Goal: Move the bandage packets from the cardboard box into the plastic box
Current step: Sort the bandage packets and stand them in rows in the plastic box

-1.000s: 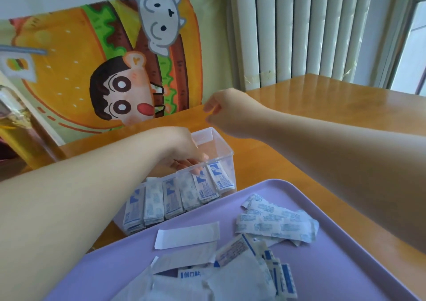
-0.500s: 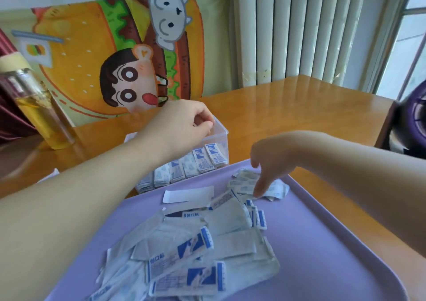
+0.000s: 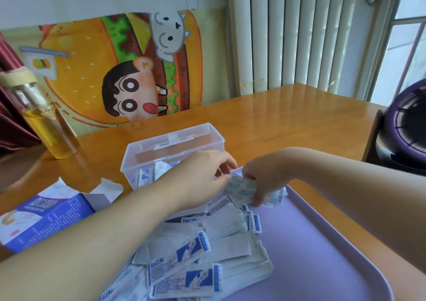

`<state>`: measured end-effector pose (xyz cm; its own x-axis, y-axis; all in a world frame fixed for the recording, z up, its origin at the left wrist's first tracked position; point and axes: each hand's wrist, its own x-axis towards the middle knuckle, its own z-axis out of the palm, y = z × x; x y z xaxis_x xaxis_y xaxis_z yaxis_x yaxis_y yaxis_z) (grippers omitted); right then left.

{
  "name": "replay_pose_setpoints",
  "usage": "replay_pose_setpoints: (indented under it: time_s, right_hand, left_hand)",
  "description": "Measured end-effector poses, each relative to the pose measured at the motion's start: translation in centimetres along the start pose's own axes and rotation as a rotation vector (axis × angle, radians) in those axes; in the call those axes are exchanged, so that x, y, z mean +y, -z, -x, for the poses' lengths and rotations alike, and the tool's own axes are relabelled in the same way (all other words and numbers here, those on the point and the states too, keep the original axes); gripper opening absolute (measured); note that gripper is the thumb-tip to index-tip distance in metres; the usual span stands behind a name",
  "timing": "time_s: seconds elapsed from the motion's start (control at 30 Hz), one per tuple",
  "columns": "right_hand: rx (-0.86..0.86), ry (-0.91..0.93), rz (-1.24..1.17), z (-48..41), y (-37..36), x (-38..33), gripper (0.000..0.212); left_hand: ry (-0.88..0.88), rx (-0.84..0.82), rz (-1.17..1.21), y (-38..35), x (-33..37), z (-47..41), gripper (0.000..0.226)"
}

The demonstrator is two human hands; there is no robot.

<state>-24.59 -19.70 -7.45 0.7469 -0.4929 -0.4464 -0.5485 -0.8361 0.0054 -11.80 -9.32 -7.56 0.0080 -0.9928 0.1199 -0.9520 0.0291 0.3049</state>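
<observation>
One packet bundle [image 3: 243,188], tray's [image 3: 322,243] far edge: gripped by right hand [image 3: 261,179], pinched by left hand [image 3: 202,178] (one plastic box [image 3: 173,139] behind).

table [image 3: 288,120], tray [image 3: 322,243], plastic box [image 3: 170,137], cardboard box [image 3: 46,220], bottle [image 3: 46,125]

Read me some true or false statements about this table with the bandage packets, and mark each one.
1. The clear plastic box already holds some bandage packets. True.
2. The cardboard box lies right of the purple tray. False: it lies left of the tray.
3. The right hand grips a bunch of packets at the tray's far corner. True.
4. A lid covers the plastic box. False: its top is open.
</observation>
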Motion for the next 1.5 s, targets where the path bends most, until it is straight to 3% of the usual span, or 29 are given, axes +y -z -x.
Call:
replay_pose_setpoints:
  time_s: [0.07,0.17,0.23,0.3,0.37,0.6,0.77,0.9,1.23,1.4,1.5]
  right_hand:
    - [0.047,0.025,-0.072,0.1,-0.3,0.2,0.040]
    - [0.161,0.063,-0.081,-0.3,-0.4,0.6,0.020]
    - [0.278,0.071,-0.047,-0.6,-0.4,0.5,0.010]
    - [0.347,0.077,-0.041,-0.8,-0.6,0.3,0.014]
    - [0.360,0.087,-0.080,-1.1,-1.1,0.3,0.009]
    - [0.367,-0.057,-0.011,-0.1,-1.6,2.0,0.034]
    - [0.358,-0.042,-0.107,-0.3,-1.7,2.3,0.023]
    - [0.379,-0.021,-0.175,-0.9,-2.0,1.8,0.015]
    - [0.456,0.022,-0.361,-0.3,-2.6,2.8,0.012]
    - [0.703,0.104,-0.421,0.8,0.1,2.6,0.011]
    - [0.850,0.227,-0.754,1.8,2.7,1.9,0.008]
  left_hand:
    - [0.024,-0.038,-0.001,-0.8,0.0,-0.3,0.037]
    - [0.053,-0.038,0.032,-1.4,0.0,-0.8,0.051]
    - [0.082,-0.011,0.073,-1.6,-0.1,-1.2,0.048]
    - [0.112,-0.015,0.119,-1.7,-0.2,-1.5,0.034]
    - [0.153,-0.031,0.113,-2.1,-0.4,-1.6,0.025]
    - [0.172,-0.074,-0.035,-2.5,-0.8,-1.4,0.028]
    - [0.192,-0.192,-0.196,-2.4,-0.7,-1.8,0.012]
    - [0.188,-0.256,-0.162,-2.4,-0.2,-2.4,0.006]
    - [0.154,-0.326,-0.196,-2.4,-0.1,-2.5,0.013]
    - [0.142,-0.260,-0.162,-1.1,0.8,-2.2,0.028]
    - [0.114,-0.073,-0.039,2.0,1.6,-1.3,0.039]
